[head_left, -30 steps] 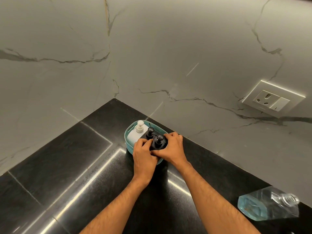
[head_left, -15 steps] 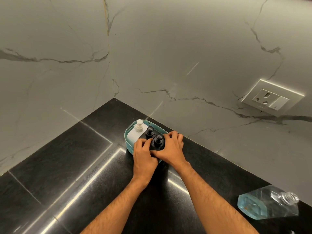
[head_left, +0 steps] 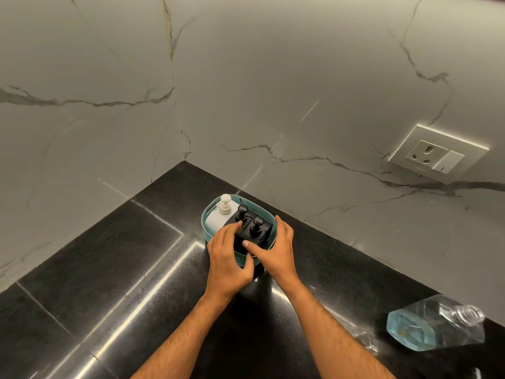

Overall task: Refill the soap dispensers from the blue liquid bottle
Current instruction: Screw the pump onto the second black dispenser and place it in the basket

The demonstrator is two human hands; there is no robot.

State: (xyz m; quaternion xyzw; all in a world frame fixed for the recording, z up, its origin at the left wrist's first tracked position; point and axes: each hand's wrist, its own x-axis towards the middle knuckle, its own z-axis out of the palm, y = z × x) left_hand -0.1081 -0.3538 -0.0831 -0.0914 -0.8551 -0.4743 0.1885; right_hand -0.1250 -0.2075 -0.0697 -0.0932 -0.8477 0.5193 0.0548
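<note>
A teal basket (head_left: 204, 224) stands near the corner of the black counter. In it are a white pump dispenser (head_left: 218, 218) and two black pump dispensers, one further back (head_left: 242, 212) and one nearer (head_left: 257, 225). My left hand (head_left: 226, 259) clasps the basket's near-left rim, its fingers reaching in against the black dispensers. My right hand (head_left: 276, 250) wraps the basket's right side, with its thumb on the near black dispenser. The clear bottle of blue liquid (head_left: 434, 328) lies uncapped on its side at the far right, apart from both hands.
Marble walls meet in a corner just behind the basket. A wall socket with a switch (head_left: 437, 157) sits on the right wall. The black counter (head_left: 109, 255) stretches left and towards me. A small wet smear (head_left: 363, 340) lies beside the bottle.
My right hand has slid from the top of the near black dispenser around to the basket's right side. The left hand has shifted slightly. The bottle has not moved.
</note>
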